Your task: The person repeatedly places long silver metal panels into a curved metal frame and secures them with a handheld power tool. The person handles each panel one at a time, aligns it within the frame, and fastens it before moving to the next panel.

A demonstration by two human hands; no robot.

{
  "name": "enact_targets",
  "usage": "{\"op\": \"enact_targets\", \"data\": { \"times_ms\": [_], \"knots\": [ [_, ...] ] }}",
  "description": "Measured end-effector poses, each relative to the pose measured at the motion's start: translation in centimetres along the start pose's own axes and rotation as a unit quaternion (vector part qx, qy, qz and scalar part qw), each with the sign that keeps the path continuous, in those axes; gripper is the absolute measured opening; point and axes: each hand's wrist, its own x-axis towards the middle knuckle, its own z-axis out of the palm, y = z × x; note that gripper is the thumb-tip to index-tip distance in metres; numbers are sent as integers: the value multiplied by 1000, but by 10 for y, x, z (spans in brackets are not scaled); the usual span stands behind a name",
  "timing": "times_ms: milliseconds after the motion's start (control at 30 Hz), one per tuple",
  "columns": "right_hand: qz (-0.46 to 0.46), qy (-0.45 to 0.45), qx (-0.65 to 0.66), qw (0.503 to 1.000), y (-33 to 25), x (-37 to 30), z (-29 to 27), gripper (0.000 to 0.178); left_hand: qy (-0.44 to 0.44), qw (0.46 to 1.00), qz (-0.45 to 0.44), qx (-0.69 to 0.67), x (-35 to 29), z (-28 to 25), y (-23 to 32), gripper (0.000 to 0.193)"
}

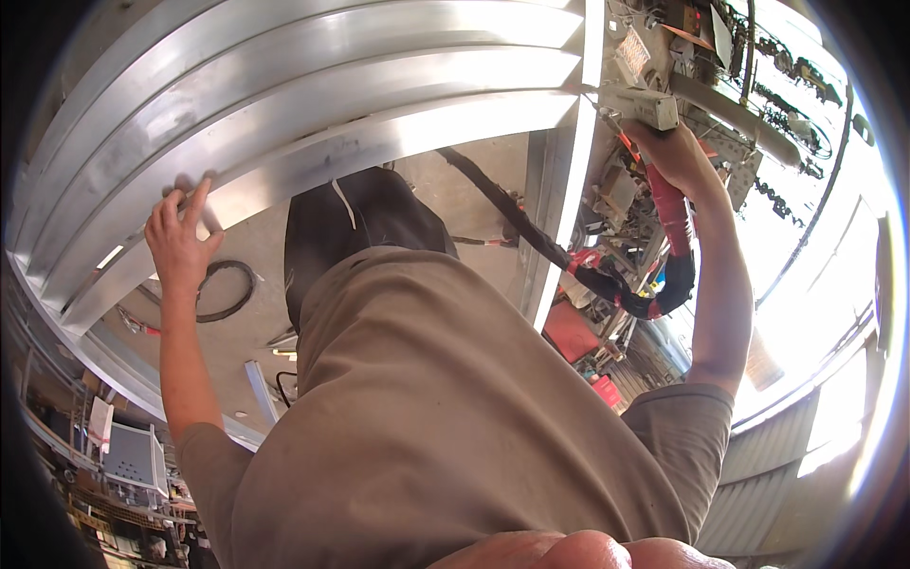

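Bare metal slats run side by side across a frame in front of me. My left hand rests on the nearest slat, its fingers stretched out and spread. On the right, my right hand is closed around a grey, boxy tool, which looks like a handheld welding gun. The gun's narrow tip points at the frame's bright right-hand bar, close to the slat ends; whether it touches cannot be made out. A thick black cable with red wrapping loops down from the gun and passes under the slats.
A coiled dark hose lies on the floor below the left hand. Right of the frame are cluttered parts and a red box. Racks and a grey perforated panel stand at lower left. Chains and strong light fill the upper right.
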Motion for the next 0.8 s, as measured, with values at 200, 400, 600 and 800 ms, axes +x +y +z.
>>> {"op": "enact_targets", "data": {
  "times_ms": [200,400,600,800],
  "knots": [
    [58,-40,-9,997,-3,23,5,47,15,1000,7,-7,-1,-2,-4,103],
    [53,-55,-39,996,-4,30,5,47,15,1000,8,-6,-1,-4,-5,102],
    [48,-63,-30,996,-11,29,5,46,13,1000,5,-10,-2,-5,-4,102],
    [63,-74,-46,994,-13,31,4,45,13,1000,5,-11,-2,-5,-5,102]
  ]
}}
